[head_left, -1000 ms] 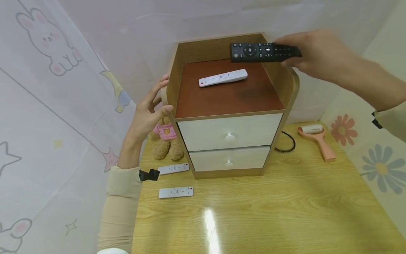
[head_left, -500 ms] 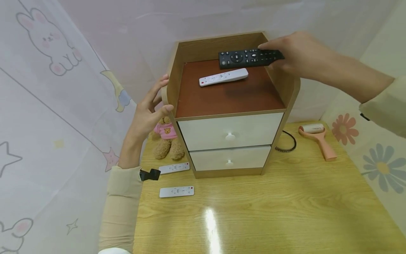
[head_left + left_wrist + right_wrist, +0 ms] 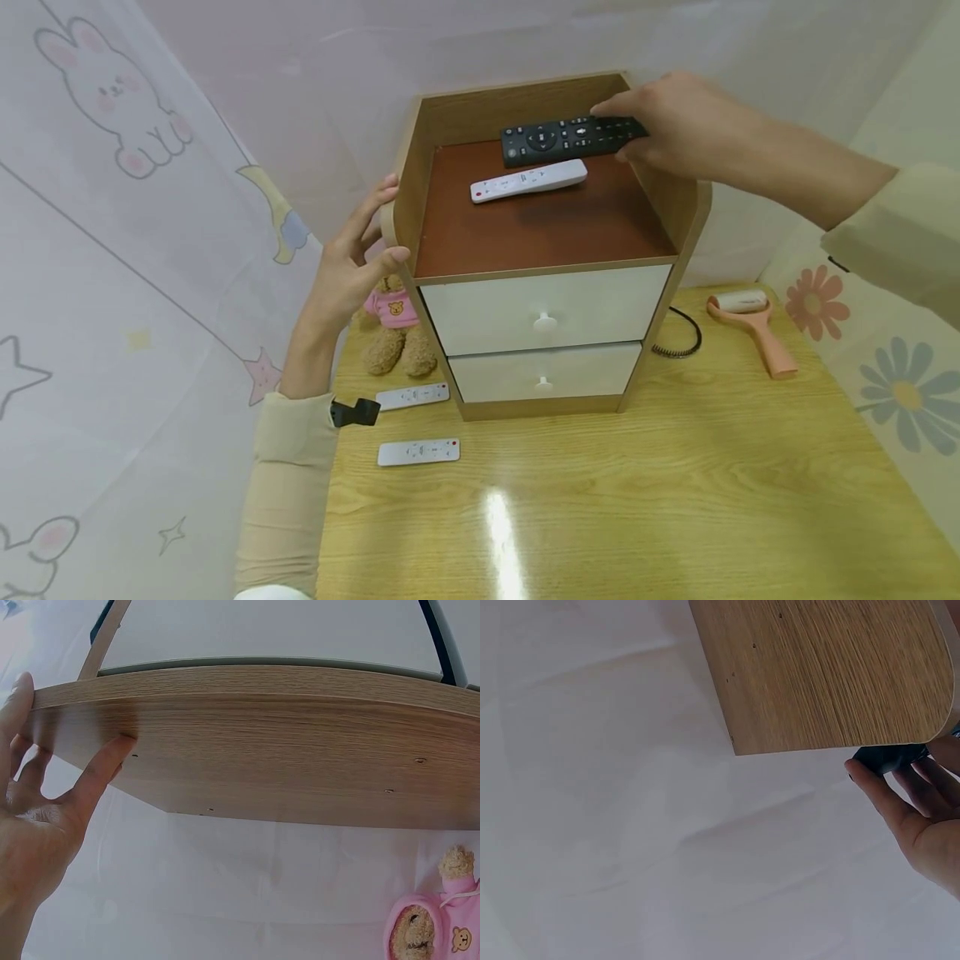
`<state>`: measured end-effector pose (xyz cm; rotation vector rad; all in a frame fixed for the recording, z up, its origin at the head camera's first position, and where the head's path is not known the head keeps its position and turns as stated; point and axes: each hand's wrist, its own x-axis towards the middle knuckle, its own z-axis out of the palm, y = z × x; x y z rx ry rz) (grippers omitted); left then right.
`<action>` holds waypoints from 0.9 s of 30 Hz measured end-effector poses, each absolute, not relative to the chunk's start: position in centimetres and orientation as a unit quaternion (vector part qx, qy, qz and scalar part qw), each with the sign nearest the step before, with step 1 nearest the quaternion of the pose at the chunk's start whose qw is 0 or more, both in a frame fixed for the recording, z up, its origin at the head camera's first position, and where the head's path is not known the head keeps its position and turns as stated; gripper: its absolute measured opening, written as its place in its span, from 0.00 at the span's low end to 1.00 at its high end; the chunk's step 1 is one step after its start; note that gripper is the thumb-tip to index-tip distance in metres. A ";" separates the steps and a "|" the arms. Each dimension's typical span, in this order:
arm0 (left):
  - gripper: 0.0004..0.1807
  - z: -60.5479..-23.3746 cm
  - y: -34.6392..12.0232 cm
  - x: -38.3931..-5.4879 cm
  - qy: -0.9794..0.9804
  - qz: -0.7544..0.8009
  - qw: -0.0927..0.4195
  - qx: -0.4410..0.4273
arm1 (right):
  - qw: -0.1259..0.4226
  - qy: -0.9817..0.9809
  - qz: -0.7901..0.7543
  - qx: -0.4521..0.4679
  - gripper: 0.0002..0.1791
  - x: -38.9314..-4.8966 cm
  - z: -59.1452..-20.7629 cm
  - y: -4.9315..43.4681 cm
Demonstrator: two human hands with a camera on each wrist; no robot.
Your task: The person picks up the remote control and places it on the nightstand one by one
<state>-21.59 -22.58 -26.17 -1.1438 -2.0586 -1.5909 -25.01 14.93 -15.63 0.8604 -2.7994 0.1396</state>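
Note:
My right hand grips one end of a black remote control over the top shelf of a small wooden cabinet. Its buttons face up, just behind a white remote control that lies on the brown shelf. In the right wrist view the cabinet's side panel hides most of the black remote. With fingers and thumb spread, my left hand touches the cabinet's left side panel. The left wrist view has the left thumb against the outer face of that panel.
Two white remotes, one nearer and one farther, lie on the wooden table left of the cabinet. Behind them sits a teddy bear in pink. To the right are a coiled black cord and an orange lint roller.
My right hand has carried the black remote leftward and lower, from beyond the cabinet's right side to close behind the white remote. The left hand has stayed at the panel.

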 end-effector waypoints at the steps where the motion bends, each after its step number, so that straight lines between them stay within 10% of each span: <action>1: 0.35 -26.2 -22.6 -21.6 -0.715 -0.553 0.151 -0.400 | 0.101 -0.950 0.046 0.291 0.30 -25.1 -15.6 14.8; 27: 0.37 -26.2 -22.7 -21.4 -0.708 -0.555 0.158 -0.406 | 0.049 -0.948 0.040 0.312 0.29 -27.0 -17.8 13.1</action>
